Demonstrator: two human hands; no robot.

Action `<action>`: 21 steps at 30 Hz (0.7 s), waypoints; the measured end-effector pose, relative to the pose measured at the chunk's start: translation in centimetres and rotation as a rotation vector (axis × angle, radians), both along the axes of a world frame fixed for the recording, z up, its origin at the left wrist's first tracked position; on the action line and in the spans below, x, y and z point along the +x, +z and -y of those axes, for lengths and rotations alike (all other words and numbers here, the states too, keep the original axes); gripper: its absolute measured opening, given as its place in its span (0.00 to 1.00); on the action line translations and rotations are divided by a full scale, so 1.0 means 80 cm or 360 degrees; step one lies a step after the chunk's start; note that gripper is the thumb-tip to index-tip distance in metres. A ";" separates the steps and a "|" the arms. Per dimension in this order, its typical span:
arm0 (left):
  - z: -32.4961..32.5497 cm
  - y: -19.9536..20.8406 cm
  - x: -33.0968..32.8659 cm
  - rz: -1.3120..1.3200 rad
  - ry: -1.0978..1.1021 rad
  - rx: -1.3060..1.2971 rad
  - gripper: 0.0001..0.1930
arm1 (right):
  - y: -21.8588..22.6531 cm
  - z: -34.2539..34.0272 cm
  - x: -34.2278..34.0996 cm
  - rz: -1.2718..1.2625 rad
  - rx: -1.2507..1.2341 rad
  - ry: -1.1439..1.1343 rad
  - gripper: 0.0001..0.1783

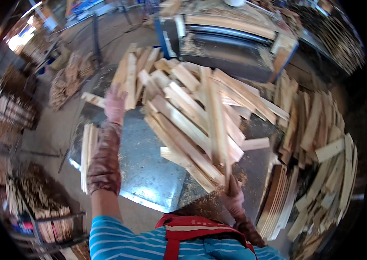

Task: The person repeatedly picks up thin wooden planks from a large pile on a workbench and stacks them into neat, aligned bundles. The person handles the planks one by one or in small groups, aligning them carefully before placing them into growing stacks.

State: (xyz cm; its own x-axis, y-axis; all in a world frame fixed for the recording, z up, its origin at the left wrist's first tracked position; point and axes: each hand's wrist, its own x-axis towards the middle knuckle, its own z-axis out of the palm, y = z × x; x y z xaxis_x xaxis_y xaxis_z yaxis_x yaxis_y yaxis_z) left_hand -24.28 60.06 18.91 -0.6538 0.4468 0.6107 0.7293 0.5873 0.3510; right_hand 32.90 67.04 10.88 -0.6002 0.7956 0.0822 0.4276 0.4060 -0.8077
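A loose heap of short pale wooden boards (187, 112) lies on a grey metal table (144, 169). My left hand (115, 104), in a pinkish glove with a patterned sleeve, reaches out over the left side of the heap and touches a board (128, 80); whether it grips it I cannot tell. My right hand (233, 195), also gloved, is closed on the near end of a long narrow board (216, 117) that lies on top of the heap and points away from me.
A planing machine (231, 43) stands behind the table. Stacked boards (317, 143) pile up at the right, a small stack (87, 154) sits on the table's left edge, and bundles of slats in racks (45, 203) fill the floor at the left.
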 end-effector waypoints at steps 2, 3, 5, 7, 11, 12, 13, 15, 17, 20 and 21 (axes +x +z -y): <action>-0.022 0.043 0.027 0.0311 -0.0378 -0.0009 0.28 | -0.013 -0.011 -0.039 -0.0127 0.0144 0.0153 0.42; -0.036 0.032 0.068 0.0581 -0.0692 0.0215 0.28 | -0.014 -0.005 -0.059 -0.0204 0.0191 0.0157 0.42; -0.049 -0.008 0.178 0.1261 -0.1152 0.0516 0.33 | -0.014 0.003 -0.101 -0.0351 -0.0005 0.0231 0.43; -0.033 -0.034 0.276 0.2211 -0.1203 0.0563 0.37 | 0.041 0.007 -0.140 -0.0086 -0.0198 0.0489 0.44; 0.011 -0.082 0.339 0.2800 -0.0771 0.0833 0.29 | 0.024 -0.039 -0.175 0.0502 0.0506 0.0334 0.48; 0.019 -0.082 0.339 0.2864 -0.0745 0.0874 0.27 | -0.007 -0.073 -0.181 0.0517 0.0803 0.0167 0.53; 0.019 -0.079 0.336 0.2915 -0.0736 0.0914 0.25 | -0.052 -0.106 -0.183 0.0614 0.0964 0.0009 0.54; 0.030 -0.073 0.329 0.2879 -0.0661 0.0954 0.22 | -0.055 -0.132 -0.175 0.0744 0.0637 0.0088 0.51; 0.031 -0.065 0.330 0.2804 -0.0647 0.0909 0.19 | -0.049 -0.137 -0.170 0.0785 0.0272 0.0126 0.49; 0.026 -0.083 0.339 0.2774 -0.0557 0.0980 0.20 | 0.048 -0.098 -0.144 0.0558 -0.0611 0.0291 0.46; 0.024 -0.100 0.342 0.2781 -0.0663 0.0933 0.25 | 0.098 -0.079 -0.138 0.0367 -0.1084 0.0389 0.45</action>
State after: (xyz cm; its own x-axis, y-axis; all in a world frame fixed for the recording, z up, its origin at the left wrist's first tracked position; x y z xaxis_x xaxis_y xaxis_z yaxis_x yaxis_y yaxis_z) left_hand 3.05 58.12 10.88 -0.5436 0.7288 -0.4164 -0.5743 0.0388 0.8177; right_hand 21.83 73.36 18.76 -0.7083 0.4680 -0.5285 0.5777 -0.0459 -0.8150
